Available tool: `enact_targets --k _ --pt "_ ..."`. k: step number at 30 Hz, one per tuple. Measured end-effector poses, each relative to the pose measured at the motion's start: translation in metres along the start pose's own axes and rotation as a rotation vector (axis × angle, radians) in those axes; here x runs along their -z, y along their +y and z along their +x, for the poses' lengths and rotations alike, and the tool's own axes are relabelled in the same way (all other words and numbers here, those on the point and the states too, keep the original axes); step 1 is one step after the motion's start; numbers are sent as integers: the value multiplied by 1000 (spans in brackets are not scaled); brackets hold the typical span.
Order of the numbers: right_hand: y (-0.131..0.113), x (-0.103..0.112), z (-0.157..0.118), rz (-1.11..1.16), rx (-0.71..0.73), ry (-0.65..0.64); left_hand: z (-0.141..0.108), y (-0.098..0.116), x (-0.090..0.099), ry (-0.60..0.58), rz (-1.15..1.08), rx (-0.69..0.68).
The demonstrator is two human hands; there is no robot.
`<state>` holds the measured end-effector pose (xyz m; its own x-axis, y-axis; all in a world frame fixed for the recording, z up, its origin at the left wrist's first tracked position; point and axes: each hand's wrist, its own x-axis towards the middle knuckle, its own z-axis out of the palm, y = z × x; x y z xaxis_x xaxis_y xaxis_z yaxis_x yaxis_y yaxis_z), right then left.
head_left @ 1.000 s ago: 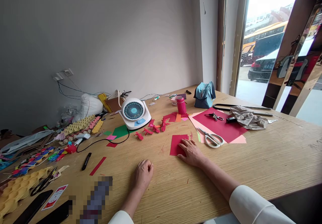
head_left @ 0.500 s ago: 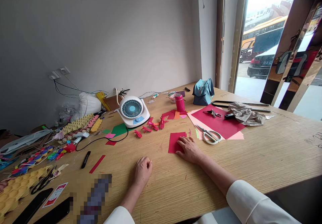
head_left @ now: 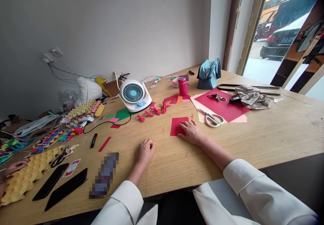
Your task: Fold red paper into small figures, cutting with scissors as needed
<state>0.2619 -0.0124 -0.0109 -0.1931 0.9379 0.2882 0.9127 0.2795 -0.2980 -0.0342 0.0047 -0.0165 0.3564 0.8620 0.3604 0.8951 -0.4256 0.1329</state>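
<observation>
My right hand (head_left: 191, 132) lies palm down with its fingers stretched over the right side of a red paper square (head_left: 176, 126), or a small stack of them. My left hand (head_left: 146, 149) rests on the wooden table in a loose fist, apart from the paper, and nothing shows in it. Beyond the square stands a row of several folded red paper figures (head_left: 155, 110). White-handled scissors (head_left: 214, 119) lie to the right, partly over large red sheets (head_left: 227, 108) and pink sheets.
A white fan (head_left: 133, 95), a pink-red canister (head_left: 182, 86) and a blue bag (head_left: 209, 74) stand at the back. Keys (head_left: 217, 97) and a crumpled cloth (head_left: 253, 97) lie right. Left are black phones (head_left: 66, 188), a marker (head_left: 93, 140), and another person's hand (head_left: 17, 165) at a yellow egg tray (head_left: 32, 172).
The view has tilted down and shifted a little left. Another person's hand shows more at the left edge. Both my hands keep their places on the table and paper.
</observation>
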Motion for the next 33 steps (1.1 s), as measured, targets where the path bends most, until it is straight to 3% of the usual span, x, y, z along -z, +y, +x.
enact_targets --k 12,19,23,27,33 --pt "2 8 -2 36 78 -109 -1 5 4 4 -87 -13" --pt "-7 6 -5 109 222 -94 1 36 -3 28 -189 0" --pt "-11 1 -7 263 307 -95 3 53 -9 -51 -197 -123" --pt "-10 -2 -5 335 214 -8 2 56 -10 -158 -147 -161" --pt "0 -7 8 231 -140 25 0 55 -6 -171 -166 -186"
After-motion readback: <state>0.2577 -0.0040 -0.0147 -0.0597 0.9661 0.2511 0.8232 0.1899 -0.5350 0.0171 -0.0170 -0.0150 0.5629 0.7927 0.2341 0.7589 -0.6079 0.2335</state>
